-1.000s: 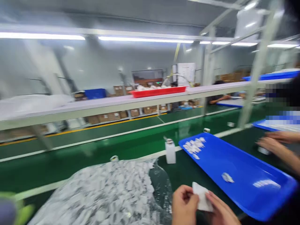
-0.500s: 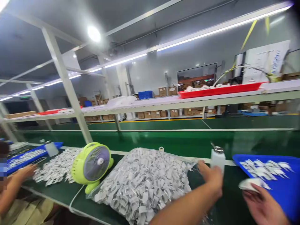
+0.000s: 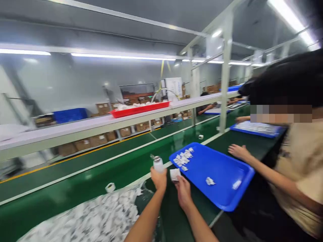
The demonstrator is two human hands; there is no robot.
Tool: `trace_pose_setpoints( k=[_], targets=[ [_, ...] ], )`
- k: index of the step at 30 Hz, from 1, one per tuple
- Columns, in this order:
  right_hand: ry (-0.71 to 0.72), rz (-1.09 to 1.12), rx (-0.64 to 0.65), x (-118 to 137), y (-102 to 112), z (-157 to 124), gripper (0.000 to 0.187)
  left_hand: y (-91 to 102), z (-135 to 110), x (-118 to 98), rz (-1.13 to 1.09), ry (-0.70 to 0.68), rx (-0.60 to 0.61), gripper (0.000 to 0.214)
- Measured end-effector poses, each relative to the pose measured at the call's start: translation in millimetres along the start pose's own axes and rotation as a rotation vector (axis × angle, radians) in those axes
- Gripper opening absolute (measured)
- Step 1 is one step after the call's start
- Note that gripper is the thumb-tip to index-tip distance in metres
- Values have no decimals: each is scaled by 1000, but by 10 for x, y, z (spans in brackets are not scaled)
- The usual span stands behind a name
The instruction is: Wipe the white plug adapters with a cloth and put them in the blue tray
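Bulging plastic bag point(image 3: 83, 218) lower left of my hands; blue plastic tray point(image 3: 217, 168) just right, white pieces point(image 3: 182, 158) on it. Left hand point(image 3: 158, 179) closed around white pump bottle point(image 3: 158, 164); right hand point(image 3: 183, 193) pinching white pad point(image 3: 175, 174).

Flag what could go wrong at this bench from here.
1. The white bottle at the left hand is close to the blue tray; a knock might spill it toward the pieces there.
2. The small white piece pinched in the right hand could drop onto the green bench.
3. A co-worker's hand is at the same tray's edge, so pieces might get bumped.
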State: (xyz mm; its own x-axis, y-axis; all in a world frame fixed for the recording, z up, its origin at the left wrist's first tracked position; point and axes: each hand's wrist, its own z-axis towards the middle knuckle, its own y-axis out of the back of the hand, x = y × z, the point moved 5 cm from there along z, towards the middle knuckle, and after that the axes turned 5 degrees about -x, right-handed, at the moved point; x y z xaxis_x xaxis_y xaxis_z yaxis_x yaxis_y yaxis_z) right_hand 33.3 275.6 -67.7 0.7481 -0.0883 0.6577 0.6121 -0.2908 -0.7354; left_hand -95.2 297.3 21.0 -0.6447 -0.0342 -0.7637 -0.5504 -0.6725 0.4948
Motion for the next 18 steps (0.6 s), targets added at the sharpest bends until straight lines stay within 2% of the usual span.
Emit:
trace_pose_setpoints(
  k=[3, 6, 12, 18],
  targets=[
    [70, -27, 11, 48, -37, 61, 32, -52, 144, -31, 32, -19, 73, 37],
    [91, -39, 24, 66, -35, 79, 32, -3, 245, -99, 68, -186, 119, 37],
    [-7, 5, 59, 0, 78, -48, 34, 257, 115, -153, 299, -584, 195, 34],
    [-26, 25, 115, -34, 82, -6, 33, 350, 70, -148, 489, -827, 254, 41]
  ],
)
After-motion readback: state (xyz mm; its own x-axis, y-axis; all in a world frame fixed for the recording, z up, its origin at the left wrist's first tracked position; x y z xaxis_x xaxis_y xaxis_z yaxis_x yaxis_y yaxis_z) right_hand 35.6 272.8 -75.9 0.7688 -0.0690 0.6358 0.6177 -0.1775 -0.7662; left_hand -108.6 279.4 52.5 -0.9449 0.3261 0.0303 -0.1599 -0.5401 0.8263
